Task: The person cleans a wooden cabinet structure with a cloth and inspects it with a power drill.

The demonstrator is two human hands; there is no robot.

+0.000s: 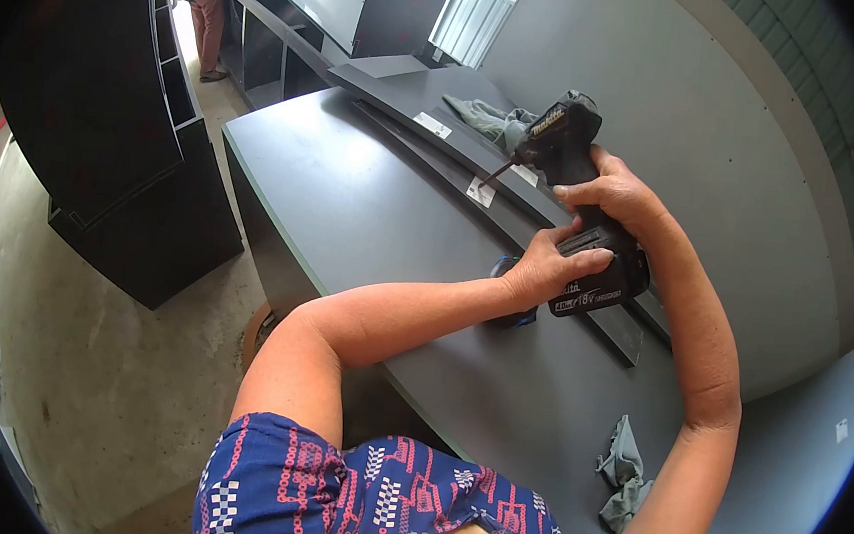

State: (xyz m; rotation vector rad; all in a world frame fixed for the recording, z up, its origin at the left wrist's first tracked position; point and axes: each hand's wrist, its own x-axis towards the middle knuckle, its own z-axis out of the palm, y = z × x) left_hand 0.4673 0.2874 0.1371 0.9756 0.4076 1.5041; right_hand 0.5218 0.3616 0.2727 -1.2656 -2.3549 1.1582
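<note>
A black cordless drill (570, 136) with a long thin bit is held up above a grey worktop, its bit pointing down and to the left. My right hand (621, 194) is closed around the upper grip, just below the drill body. Lower down, my left hand (553, 269) grips the drill at its battery base, thumb lying across the battery. Under the bit lie long dark grey boards (433, 167) with white paper labels (481, 192). Partly hidden behind my left wrist is a dark round object (514, 314) with some blue on it, which I cannot name.
The grey worktop (303, 187) stretches below my arms. One grey-green cloth (494, 120) lies on the boards, another (621, 473) near my right elbow. A tall black cabinet (97, 121) stands to the left. Farther back, a person (207, 9) stands by dark cabinet frames (264, 43).
</note>
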